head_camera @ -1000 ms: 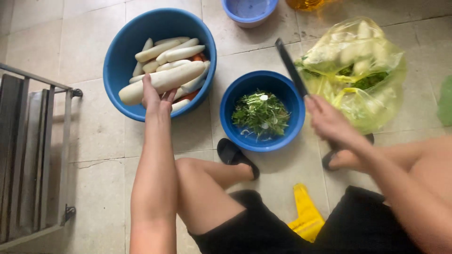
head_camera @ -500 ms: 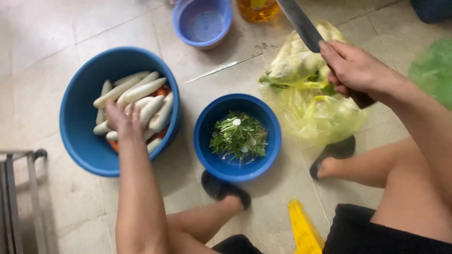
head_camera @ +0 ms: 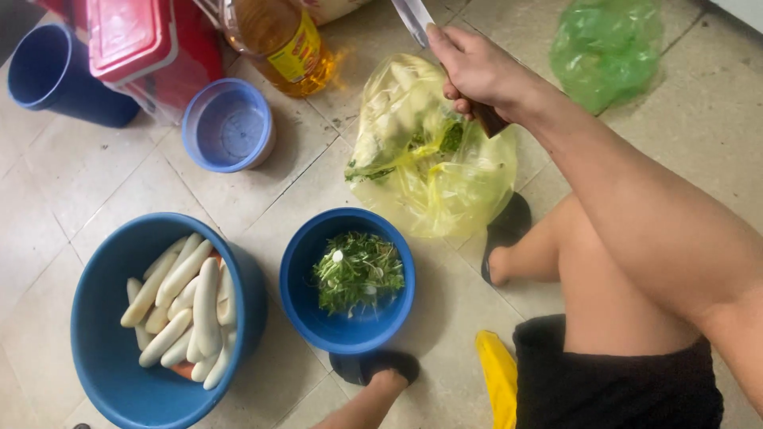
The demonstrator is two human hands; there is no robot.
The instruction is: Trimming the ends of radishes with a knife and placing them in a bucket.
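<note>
Right hand grip: the right hand (head_camera: 477, 67) is closed fully round the dark handle of a knife (head_camera: 415, 17), fingers curled under, thumb on top; the blade points up and away and runs out of the top edge of view.
Left hand: not in view; only a bare lower leg and a foot in a dark sandal (head_camera: 373, 367) show at the bottom edge, so its hold cannot be told.
Landmark: the small blue bowl (head_camera: 306, 314), standing on the tiled floor between the person's feet.
Knife position: held in the air up and to the right of the small blue bowl, above the yellow plastic bag (head_camera: 445, 183), touching nothing.
Yellow plastic bag: lies just beside the small blue bowl on its upper right; holds pale pieces and leafy green stems, still whole as far as can be seen.
Bowl contents: chopped greens (head_camera: 358, 274) with a few white slices, a loose layer over the bottom, well short of the rim.
Large blue basin (head_camera: 103, 349): just left of the small blue bowl; a pile of peeled white roots (head_camera: 187, 310), all uncut, something orange beneath.
Farther off: lidless blue tub (head_camera: 229, 125) and oil bottle (head_camera: 278, 40) above the bowl; green bag (head_camera: 608, 48) far upper right.
Progress, as a judgement: some greens look already cut; the bag's contents and the white roots appear still to be dealt with.
</note>
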